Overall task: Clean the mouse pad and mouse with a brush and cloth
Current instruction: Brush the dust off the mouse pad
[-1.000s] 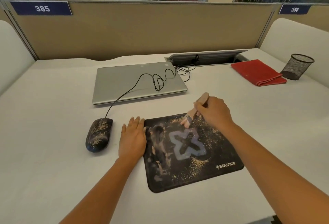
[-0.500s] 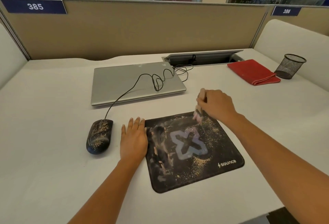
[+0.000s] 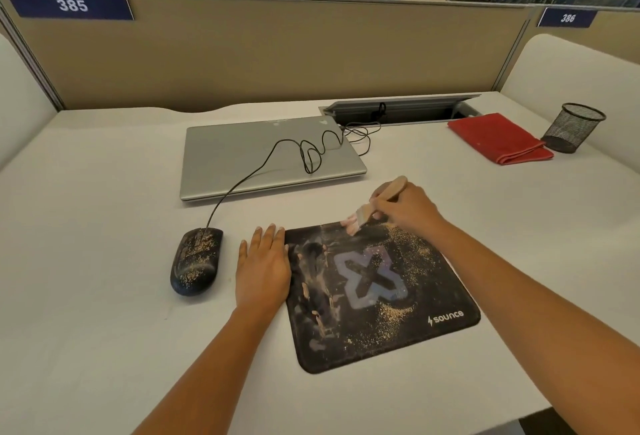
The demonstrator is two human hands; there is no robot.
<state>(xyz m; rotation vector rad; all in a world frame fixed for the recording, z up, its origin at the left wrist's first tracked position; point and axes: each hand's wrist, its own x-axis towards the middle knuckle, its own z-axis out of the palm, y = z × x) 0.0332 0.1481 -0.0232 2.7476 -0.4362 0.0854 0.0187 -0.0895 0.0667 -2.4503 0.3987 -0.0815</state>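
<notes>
A black mouse pad [image 3: 377, 296] with a pale X print lies on the desk, sprinkled with sandy crumbs and smears. My right hand [image 3: 407, 209] grips a small wooden brush [image 3: 367, 213], its pale bristles touching the pad's far edge. My left hand [image 3: 263, 268] lies flat, fingers apart, on the desk against the pad's left edge. A black wired mouse [image 3: 197, 261], also dusted with crumbs, sits left of that hand. A folded red cloth [image 3: 498, 138] rests at the far right.
A closed silver laptop [image 3: 242, 157] lies behind the pad, the mouse cable [image 3: 304, 154] looped over its lid into an open cable tray [image 3: 398, 109]. A black mesh cup [image 3: 573, 128] stands beside the cloth. Beige partitions wall the desk at the back.
My right hand has moved the brush along the pad's far edge, leftward from its spot half a second ago. My left hand and the mouse have stayed put.
</notes>
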